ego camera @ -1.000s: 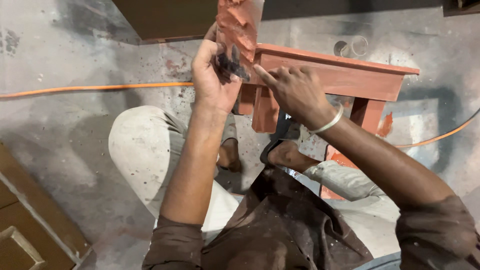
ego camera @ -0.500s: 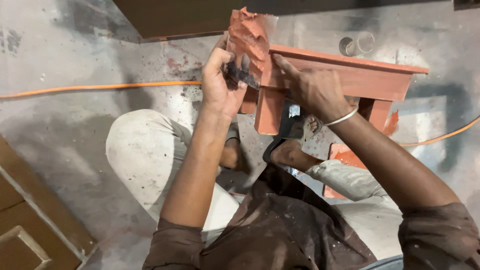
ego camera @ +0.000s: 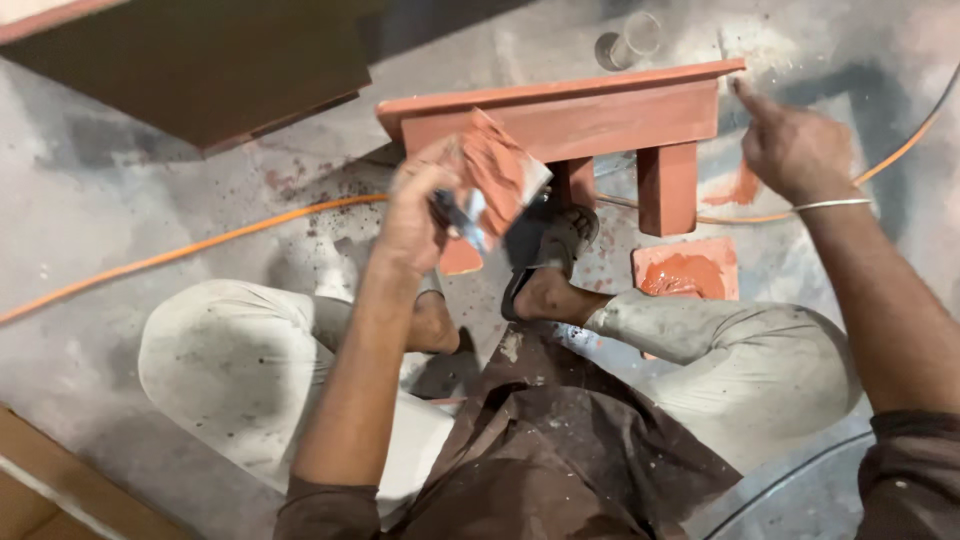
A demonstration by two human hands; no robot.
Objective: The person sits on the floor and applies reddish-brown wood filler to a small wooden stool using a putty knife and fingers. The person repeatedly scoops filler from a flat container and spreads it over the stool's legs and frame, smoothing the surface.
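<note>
My left hand (ego camera: 418,210) grips a putty knife (ego camera: 490,190) whose wide blade is smeared with red-brown paste. It hangs just in front of a small wooden stool (ego camera: 570,110) coated the same red-brown. My right hand (ego camera: 795,145) is off to the right, past the stool's end, with a finger stretched out near the top's right corner and nothing in it. A metal bangle sits on that wrist. A square board (ego camera: 690,272) carrying a blob of red paste lies on the floor below the stool's right leg.
An orange cable (ego camera: 180,250) runs across the grey concrete floor behind the stool. A dark wooden panel (ego camera: 200,60) lies at the top left, a lighter wooden piece (ego camera: 50,480) at the bottom left. My sandalled foot (ego camera: 550,260) rests under the stool. A clear round container (ego camera: 630,40) stands beyond it.
My right hand has left the knife blade and swung right to the stool's end. The left hand with the knife has dropped lower; the view has shifted, showing the whole stool.
</note>
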